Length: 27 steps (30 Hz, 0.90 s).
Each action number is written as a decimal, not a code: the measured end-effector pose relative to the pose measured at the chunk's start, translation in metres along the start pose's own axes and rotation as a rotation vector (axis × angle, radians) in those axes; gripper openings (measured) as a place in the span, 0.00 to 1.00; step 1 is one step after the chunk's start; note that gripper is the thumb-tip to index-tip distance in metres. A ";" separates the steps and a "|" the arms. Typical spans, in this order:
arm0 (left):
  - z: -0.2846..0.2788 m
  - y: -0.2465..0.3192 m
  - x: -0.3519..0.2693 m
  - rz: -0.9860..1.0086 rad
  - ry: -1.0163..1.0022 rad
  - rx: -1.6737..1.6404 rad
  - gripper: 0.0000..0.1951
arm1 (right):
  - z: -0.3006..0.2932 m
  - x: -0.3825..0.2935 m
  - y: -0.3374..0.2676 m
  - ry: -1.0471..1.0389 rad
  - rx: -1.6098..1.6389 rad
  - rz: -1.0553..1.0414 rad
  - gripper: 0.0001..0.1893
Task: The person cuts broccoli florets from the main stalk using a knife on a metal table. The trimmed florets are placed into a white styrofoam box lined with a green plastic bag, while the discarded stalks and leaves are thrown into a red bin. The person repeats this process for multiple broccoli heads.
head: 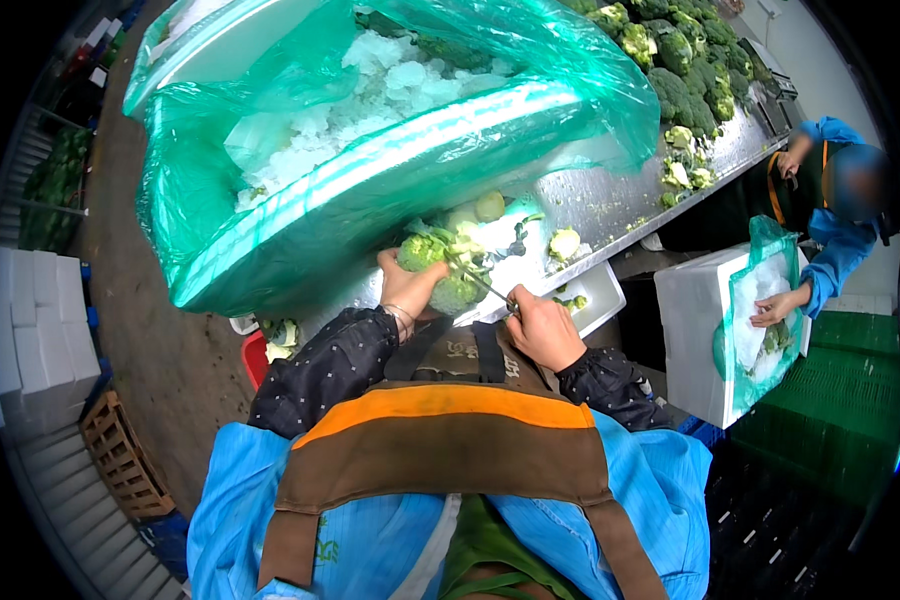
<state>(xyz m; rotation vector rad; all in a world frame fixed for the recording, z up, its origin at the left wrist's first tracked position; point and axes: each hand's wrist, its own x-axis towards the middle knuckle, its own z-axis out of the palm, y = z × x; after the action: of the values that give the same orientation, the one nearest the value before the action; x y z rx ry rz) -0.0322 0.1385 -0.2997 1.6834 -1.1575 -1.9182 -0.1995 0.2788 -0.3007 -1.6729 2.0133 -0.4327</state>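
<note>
My left hand (pixel 411 290) grips a head of broccoli (pixel 422 253) at the near edge of the metal worktable (pixel 596 199). In my right hand (pixel 546 330) is a knife (pixel 482 282), its thin blade pointing left against the pale stalk and leaves. Another broccoli crown (pixel 457 292) shows just below the blade; whether it belongs to the same head I cannot tell. Cut stalk pieces (pixel 564 244) and leaf scraps lie beside it. Behind my hands, a large white box lined with green plastic film (pixel 390 169) holds crushed ice (pixel 382 82) and some broccoli.
Broccoli heads (pixel 679 75) are piled at the table's far right. A co-worker (pixel 832 187) on the right reaches into a tilted white box (pixel 694 330) with ice. A white bin (pixel 600 300) sits below the table edge, a red container (pixel 255 356) at left.
</note>
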 end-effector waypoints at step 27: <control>0.017 -0.016 0.018 0.055 0.022 0.050 0.40 | -0.008 0.024 -0.012 -0.090 -0.257 0.067 0.05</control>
<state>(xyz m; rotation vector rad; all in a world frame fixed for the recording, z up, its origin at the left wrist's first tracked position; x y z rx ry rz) -0.0480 0.1419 -0.3241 1.6755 -1.2405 -1.8481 -0.1977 0.2520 -0.2916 -1.7319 2.1220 -0.0748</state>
